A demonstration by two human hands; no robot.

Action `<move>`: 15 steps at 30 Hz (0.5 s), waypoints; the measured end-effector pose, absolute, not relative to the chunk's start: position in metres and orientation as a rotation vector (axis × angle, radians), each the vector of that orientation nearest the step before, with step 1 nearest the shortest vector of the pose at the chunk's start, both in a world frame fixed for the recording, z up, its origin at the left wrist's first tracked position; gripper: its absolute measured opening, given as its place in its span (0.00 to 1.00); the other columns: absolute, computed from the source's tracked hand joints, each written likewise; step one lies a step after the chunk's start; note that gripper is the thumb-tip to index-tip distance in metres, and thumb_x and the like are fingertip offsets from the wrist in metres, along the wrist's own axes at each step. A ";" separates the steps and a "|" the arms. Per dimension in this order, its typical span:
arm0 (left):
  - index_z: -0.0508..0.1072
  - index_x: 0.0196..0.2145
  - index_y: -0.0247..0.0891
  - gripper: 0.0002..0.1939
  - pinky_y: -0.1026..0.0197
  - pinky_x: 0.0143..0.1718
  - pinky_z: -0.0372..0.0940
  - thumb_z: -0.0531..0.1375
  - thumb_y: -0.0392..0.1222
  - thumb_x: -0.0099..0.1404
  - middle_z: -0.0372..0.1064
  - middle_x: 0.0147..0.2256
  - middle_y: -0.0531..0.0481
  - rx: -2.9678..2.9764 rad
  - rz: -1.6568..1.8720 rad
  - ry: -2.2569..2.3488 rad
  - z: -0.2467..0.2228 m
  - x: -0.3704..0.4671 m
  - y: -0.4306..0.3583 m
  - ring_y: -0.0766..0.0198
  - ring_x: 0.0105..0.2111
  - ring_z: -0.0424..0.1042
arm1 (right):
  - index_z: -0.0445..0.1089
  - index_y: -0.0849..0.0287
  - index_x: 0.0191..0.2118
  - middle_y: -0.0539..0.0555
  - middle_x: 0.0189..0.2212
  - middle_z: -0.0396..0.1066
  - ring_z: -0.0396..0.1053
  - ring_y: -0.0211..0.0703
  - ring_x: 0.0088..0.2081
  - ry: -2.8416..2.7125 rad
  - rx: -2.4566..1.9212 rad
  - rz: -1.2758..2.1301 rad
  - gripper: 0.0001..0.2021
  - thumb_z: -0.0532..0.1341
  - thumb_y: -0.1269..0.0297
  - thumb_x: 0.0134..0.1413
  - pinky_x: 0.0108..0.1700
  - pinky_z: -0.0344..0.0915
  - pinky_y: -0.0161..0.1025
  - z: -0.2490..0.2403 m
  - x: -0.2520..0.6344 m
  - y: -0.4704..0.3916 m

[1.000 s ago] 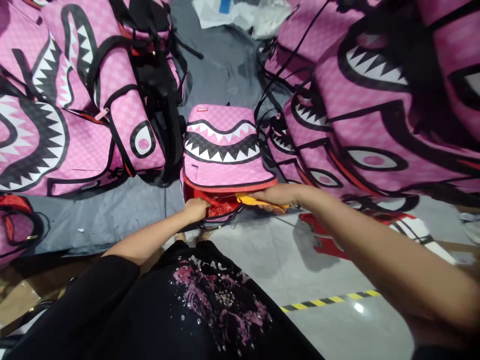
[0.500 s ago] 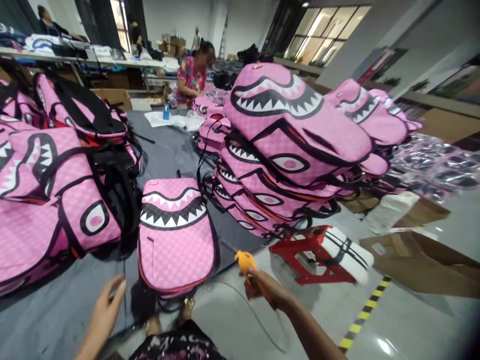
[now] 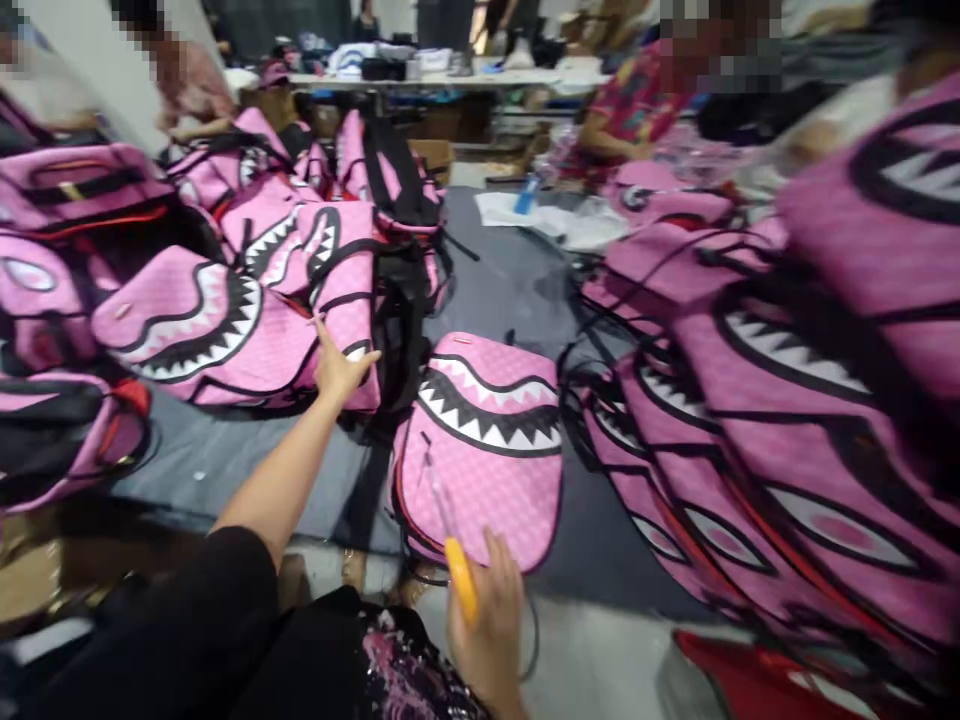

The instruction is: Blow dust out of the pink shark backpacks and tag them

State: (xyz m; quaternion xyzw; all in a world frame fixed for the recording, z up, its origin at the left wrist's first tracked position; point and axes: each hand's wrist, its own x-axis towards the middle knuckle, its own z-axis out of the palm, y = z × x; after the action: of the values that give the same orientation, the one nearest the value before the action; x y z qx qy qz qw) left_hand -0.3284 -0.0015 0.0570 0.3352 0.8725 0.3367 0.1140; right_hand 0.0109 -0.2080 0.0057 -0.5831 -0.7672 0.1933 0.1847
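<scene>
A pink backpack (image 3: pixel 491 450) with a shark-mouth print lies flat on the grey-covered table (image 3: pixel 495 270). Over its lower edge, my right hand (image 3: pixel 487 610) holds an orange-handled tool (image 3: pixel 460 580), whose thin metal part points up over the bag. My left hand (image 3: pixel 337 370) reaches out with fingers spread, at the side of another pink shark backpack (image 3: pixel 225 330) on the left. Whether its fingertips press on the fabric is hard to tell.
Piled pink backpacks (image 3: pixel 810 450) rise on the right. More bags (image 3: pixel 82 230) crowd the left. A red stool (image 3: pixel 757 675) stands at the lower right. People work across the table, near a blue object (image 3: pixel 526 195) on white sheets.
The view has swung left. My left hand has moved forward to the left-hand bags. My right hand has brought the orange tool from beside the table to the middle backpack.
</scene>
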 end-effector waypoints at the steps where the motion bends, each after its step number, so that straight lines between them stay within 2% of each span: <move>1: 0.45 0.69 0.36 0.59 0.43 0.57 0.63 0.70 0.58 0.50 0.61 0.61 0.28 0.934 0.997 2.554 0.055 -0.334 -0.007 0.38 0.60 0.65 | 0.70 0.52 0.52 0.56 0.69 0.49 0.43 0.58 0.70 -2.302 -1.594 0.603 0.19 0.52 0.65 0.56 0.69 0.43 0.61 -0.001 -0.005 -0.208; 3: 0.55 0.66 0.36 0.49 0.46 0.54 0.65 0.69 0.53 0.53 0.70 0.54 0.32 0.863 1.036 2.558 0.058 -0.346 -0.020 0.40 0.55 0.70 | 0.73 0.59 0.51 0.60 0.69 0.50 0.42 0.62 0.71 -2.513 -1.617 0.714 0.21 0.51 0.69 0.55 0.68 0.39 0.65 -0.018 -0.032 -0.198; 5: 0.63 0.62 0.37 0.41 0.49 0.52 0.67 0.69 0.47 0.52 0.74 0.49 0.38 0.836 1.177 2.508 0.069 -0.364 -0.036 0.45 0.51 0.73 | 0.74 0.66 0.51 0.67 0.67 0.53 0.46 0.67 0.69 -2.579 -1.750 0.744 0.21 0.50 0.69 0.57 0.67 0.44 0.65 -0.035 -0.043 -0.176; 7: 0.68 0.57 0.37 0.37 0.53 0.48 0.69 0.69 0.45 0.48 0.77 0.43 0.43 0.797 1.423 2.329 0.086 -0.389 -0.059 0.50 0.45 0.76 | 0.74 0.67 0.52 0.69 0.66 0.55 0.49 0.68 0.68 -2.561 -1.862 0.674 0.21 0.50 0.66 0.61 0.65 0.48 0.64 -0.047 -0.037 -0.148; 11: 0.73 0.48 0.34 0.34 0.55 0.41 0.72 0.72 0.49 0.43 0.77 0.35 0.47 0.593 1.688 1.766 0.108 -0.435 -0.137 0.56 0.34 0.77 | 0.72 0.69 0.52 0.73 0.59 0.64 0.58 0.68 0.63 -2.490 -2.037 0.501 0.21 0.49 0.64 0.63 0.61 0.51 0.67 -0.049 0.000 -0.083; 13: 0.74 0.46 0.34 0.34 0.53 0.41 0.72 0.72 0.53 0.43 0.78 0.34 0.45 0.444 1.673 1.623 0.099 -0.441 -0.183 0.56 0.33 0.77 | 0.71 0.71 0.51 0.74 0.51 0.69 0.65 0.66 0.57 -2.454 -2.128 0.500 0.21 0.48 0.64 0.61 0.60 0.54 0.67 -0.045 0.018 -0.052; 15: 0.75 0.44 0.34 0.35 0.52 0.43 0.72 0.71 0.59 0.43 0.78 0.34 0.43 0.308 1.615 1.670 0.073 -0.432 -0.223 0.54 0.33 0.77 | 0.72 0.69 0.49 0.73 0.46 0.72 0.71 0.66 0.50 -2.416 -2.162 0.512 0.21 0.49 0.62 0.60 0.56 0.58 0.66 -0.039 0.031 -0.030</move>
State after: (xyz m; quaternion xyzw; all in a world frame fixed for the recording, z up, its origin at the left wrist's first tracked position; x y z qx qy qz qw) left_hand -0.4321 -0.2233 0.0729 0.1212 0.6566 0.6351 0.3884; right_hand 0.0311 -0.0298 -0.0387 -0.6571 -0.7342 0.1557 -0.0701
